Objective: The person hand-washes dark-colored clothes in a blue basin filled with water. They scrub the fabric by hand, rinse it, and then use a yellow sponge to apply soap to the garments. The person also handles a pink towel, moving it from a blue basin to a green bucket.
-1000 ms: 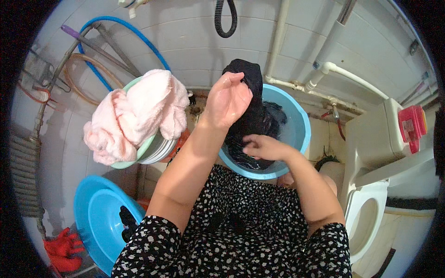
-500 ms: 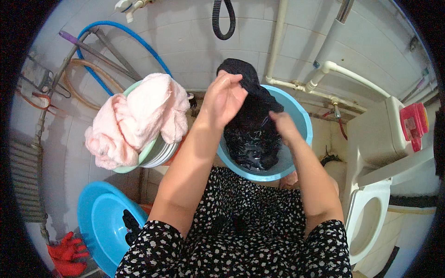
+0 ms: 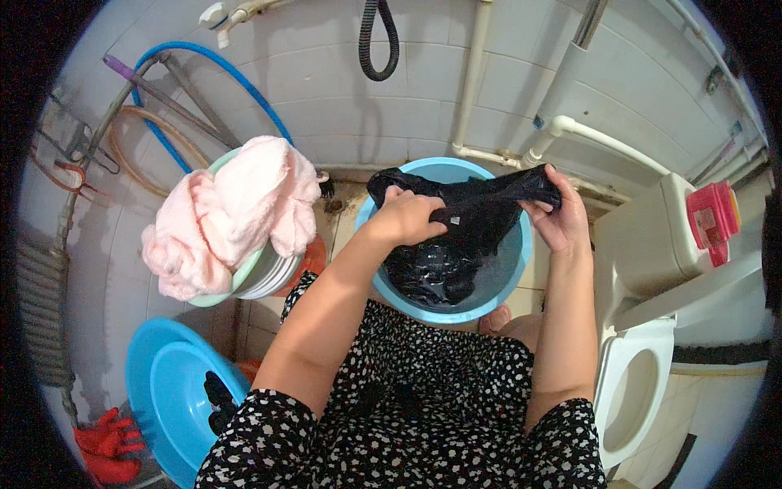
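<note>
A wet black garment is stretched between my two hands over a light blue basin. Its lower part lies in the water, glossy and bunched. My left hand grips the cloth near the basin's left side, fingers curled over it. At the upper right, beyond the rim, my right hand pinches a raised end between thumb and fingers. A small pale tag shows on the fabric beside my left fingers.
Pink fluffy cloth is heaped on a pale green basin to the left. Below it stands a tilted blue basin with a black item, beside red gloves. A toilet stands at right, pipes run along the wall.
My right hand has lifted an end of the black garment up and to the right. My left hand has turned palm down and closed on the cloth. The view has shifted slightly.
</note>
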Motion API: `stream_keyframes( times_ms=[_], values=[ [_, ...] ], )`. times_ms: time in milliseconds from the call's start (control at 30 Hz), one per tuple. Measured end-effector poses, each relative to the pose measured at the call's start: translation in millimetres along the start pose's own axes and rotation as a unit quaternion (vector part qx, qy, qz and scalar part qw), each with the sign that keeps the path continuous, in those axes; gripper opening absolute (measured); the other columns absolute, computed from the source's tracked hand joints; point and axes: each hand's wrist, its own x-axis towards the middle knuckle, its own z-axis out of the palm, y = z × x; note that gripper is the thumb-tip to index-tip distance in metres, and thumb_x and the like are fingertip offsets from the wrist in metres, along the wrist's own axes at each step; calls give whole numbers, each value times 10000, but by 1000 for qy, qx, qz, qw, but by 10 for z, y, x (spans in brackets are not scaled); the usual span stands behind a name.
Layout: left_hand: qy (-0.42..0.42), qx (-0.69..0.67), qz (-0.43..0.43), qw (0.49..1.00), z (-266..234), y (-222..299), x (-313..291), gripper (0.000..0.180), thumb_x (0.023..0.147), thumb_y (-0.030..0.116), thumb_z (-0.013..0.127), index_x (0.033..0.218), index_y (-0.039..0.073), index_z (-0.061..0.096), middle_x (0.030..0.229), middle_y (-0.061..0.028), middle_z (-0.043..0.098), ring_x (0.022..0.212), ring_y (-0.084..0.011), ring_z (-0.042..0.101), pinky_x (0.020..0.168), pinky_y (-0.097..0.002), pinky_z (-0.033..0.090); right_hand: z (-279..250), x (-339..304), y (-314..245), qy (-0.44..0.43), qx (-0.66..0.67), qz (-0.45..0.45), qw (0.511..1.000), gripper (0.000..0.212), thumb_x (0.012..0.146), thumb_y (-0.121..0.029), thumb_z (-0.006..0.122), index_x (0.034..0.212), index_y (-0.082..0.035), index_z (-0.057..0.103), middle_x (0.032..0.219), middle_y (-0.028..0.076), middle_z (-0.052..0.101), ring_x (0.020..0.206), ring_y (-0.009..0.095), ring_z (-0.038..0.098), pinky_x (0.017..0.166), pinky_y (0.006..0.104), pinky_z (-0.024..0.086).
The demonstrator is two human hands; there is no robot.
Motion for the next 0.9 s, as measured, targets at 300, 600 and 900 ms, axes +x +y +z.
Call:
stream_keyframes(
  times_ms=[300,600,900],
  values=[
    [-90,-140,123,978,-85,118,-48,292,760,329,610,811,43,576,734,-159,581,681,-304,570,627,-381,439,-237,-69,-270,72,-234,-74,967,105,826,-146,584,838,-52,539,716,2,539,537,52,444,430,168,342],
    [152,-404,109,895,-169,458,-213,162,795,100,611,927,42,536,777,44,516,724,-71,485,635,-237,411,-146,-132,-366,92,-108,-201,969,155,823,-213,619,905,-100,552,826,9,593,753,137,582,629,264,466],
    [58,-59,151,985,-83,251,-204,312,762,239,610,1007,64,528,903,-141,565,830,-333,558,718,-402,457,-172,-100,-326,-89,59,-189,976,253,848,-188,504,1047,-34,541,987,99,608,918,235,582,838,368,453]
  ],
)
